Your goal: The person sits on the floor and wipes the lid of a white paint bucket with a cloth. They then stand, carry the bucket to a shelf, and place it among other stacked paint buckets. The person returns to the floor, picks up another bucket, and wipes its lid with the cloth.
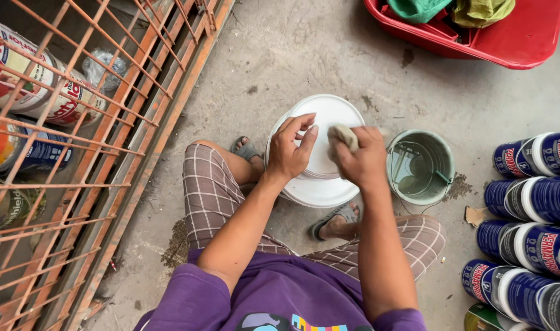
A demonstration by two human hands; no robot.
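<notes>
A white plastic bucket (pixel 326 113) with its lid on stands on the concrete floor between my feet. My left hand (pixel 290 150) rests on the lid's near left side, fingers spread and curled over the rim. My right hand (pixel 361 158) is closed around a small beige rag (pixel 343 135) and presses it against the lid's right edge. I am squatting, with checked shorts and grey sandals showing below the bucket.
A small green pail (pixel 422 167) holding water stands just right of the bucket. Several blue paint cans (pixel 528 211) lie stacked at the right edge. An orange metal grille (pixel 90 141) with cans behind it fills the left. A red tub (pixel 506 37) with cloths sits top right.
</notes>
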